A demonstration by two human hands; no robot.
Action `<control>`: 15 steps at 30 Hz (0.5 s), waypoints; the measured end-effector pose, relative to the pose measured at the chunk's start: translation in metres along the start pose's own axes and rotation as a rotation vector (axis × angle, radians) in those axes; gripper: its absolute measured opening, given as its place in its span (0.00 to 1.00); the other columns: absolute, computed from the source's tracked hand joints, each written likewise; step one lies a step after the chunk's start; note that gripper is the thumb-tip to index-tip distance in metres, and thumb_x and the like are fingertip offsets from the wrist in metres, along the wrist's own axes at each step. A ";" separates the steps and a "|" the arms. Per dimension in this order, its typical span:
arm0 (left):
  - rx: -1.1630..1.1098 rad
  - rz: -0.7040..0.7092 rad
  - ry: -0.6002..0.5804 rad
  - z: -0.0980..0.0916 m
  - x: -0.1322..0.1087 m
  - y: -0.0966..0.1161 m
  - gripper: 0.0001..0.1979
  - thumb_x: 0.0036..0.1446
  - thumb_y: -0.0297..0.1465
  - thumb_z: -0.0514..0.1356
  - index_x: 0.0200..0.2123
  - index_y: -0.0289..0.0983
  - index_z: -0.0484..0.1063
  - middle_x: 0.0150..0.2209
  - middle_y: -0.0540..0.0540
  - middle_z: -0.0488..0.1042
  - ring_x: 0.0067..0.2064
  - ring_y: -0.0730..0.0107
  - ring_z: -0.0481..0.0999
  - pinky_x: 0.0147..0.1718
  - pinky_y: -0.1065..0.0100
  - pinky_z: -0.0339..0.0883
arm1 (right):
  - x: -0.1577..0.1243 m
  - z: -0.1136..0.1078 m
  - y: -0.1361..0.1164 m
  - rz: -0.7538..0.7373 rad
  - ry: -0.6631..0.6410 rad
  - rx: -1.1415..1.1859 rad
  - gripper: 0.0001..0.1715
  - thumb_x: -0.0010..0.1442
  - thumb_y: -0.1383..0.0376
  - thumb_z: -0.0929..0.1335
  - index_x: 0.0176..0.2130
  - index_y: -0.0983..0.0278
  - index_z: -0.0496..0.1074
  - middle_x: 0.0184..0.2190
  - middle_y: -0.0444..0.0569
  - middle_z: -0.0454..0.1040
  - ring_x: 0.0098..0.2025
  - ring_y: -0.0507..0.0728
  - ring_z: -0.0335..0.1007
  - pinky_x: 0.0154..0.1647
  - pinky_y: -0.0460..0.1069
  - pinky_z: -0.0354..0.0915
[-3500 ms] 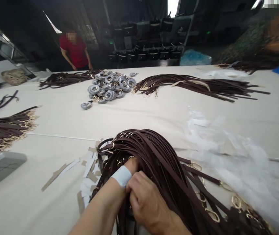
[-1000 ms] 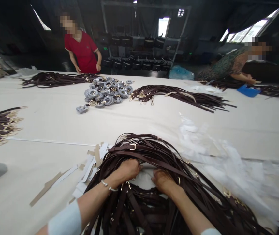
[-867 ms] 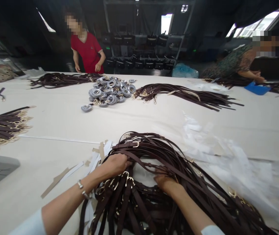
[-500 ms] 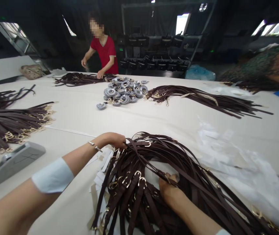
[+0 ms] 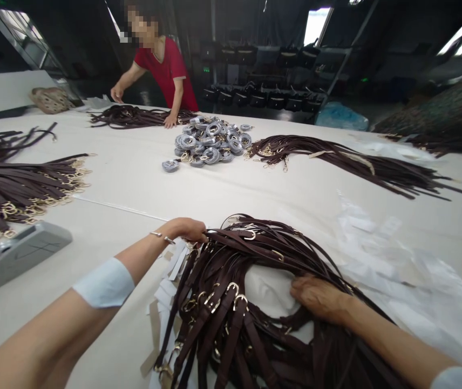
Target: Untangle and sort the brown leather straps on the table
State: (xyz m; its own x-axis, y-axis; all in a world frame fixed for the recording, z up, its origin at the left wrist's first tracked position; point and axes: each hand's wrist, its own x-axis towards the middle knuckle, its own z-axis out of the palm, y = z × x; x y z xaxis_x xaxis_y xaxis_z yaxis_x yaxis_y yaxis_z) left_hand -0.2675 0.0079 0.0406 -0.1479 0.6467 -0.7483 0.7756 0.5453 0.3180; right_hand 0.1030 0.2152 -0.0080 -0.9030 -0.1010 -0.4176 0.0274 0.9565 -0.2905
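- From here I see the grey tape dispenser (image 5: 24,254) on the worktop (image 5: 117,181), about half past eight.
- Left hand (image 5: 190,229), at the heap's ten o'clock: I see its fingers closed around a brown strap (image 5: 233,235).
- Strap heap (image 5: 231,340): at my six o'clock, ringed around bare worktop.
- Right hand (image 5: 318,296), at that opening's three o'clock: fingers half curled against the straps; I can't tell whether they grip.

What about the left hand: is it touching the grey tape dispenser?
No, the left hand grips brown straps, apart from the grey tape dispenser.
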 end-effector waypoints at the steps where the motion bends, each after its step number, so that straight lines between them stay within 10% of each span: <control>1: 0.001 -0.038 -0.011 0.000 -0.003 -0.013 0.13 0.56 0.37 0.57 0.27 0.35 0.75 0.18 0.52 0.64 0.20 0.73 0.61 0.24 0.68 0.57 | -0.004 0.001 0.003 -0.030 -0.010 -0.017 0.18 0.57 0.78 0.60 0.36 0.66 0.75 0.36 0.57 0.76 0.43 0.64 0.73 0.50 0.57 0.68; 7: -0.051 -0.106 0.008 0.034 -0.016 -0.071 0.14 0.61 0.35 0.53 0.28 0.35 0.74 0.22 0.51 0.67 0.23 0.73 0.63 0.26 0.67 0.57 | -0.022 0.028 0.010 -0.088 0.051 -0.012 0.23 0.60 0.77 0.56 0.45 0.64 0.74 0.44 0.56 0.76 0.48 0.60 0.72 0.55 0.53 0.67; 15: -0.086 -0.102 0.027 0.049 0.025 -0.083 0.20 0.65 0.39 0.54 0.22 0.36 0.66 0.19 0.54 0.65 0.22 0.74 0.64 0.27 0.68 0.61 | -0.010 0.035 0.055 -0.138 0.159 -0.041 0.15 0.59 0.71 0.62 0.40 0.59 0.75 0.39 0.49 0.79 0.46 0.56 0.75 0.52 0.47 0.69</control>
State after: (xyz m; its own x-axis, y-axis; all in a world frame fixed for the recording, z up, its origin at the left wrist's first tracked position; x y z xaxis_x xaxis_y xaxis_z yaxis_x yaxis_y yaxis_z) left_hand -0.3049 -0.0473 -0.0332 -0.2407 0.5994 -0.7634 0.7002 0.6519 0.2911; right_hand 0.1285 0.2592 -0.0505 -0.9534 -0.1901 -0.2345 -0.1153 0.9472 -0.2992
